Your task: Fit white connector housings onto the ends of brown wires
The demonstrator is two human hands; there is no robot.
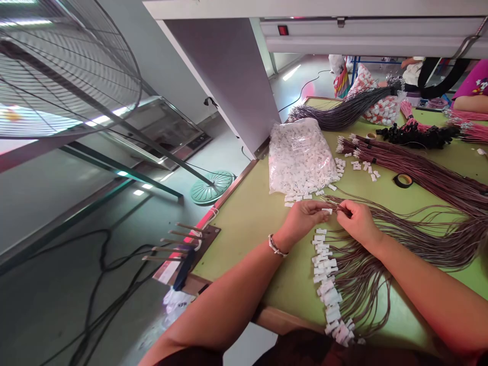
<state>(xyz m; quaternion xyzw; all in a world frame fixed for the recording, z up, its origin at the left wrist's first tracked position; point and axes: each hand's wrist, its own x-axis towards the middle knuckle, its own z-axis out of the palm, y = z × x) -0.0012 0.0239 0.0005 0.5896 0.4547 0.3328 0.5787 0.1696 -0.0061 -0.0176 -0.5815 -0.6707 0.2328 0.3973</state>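
Note:
My left hand (305,219) pinches a small white connector (327,210) between thumb and fingertips. Just right of it, my right hand (354,219) is closed on thin brown wires, its fingertips close to the connector. Loose brown wires (423,239) fan out to the right, behind and under my right forearm. Below my hands, a column of white connectors (325,274) with brown wires attached runs toward the table's near edge. Past my left hand lies a clear bag of white connectors (299,155), with several loose ones at its edge.
On the green table (244,218) are a brown wire bundle (415,168), black tape roll (403,180) and dark wire bundle (343,112). A pegged block (202,249) sits at the left edge. A fan (68,76) stands left. Another person's arm (470,104) shows far right.

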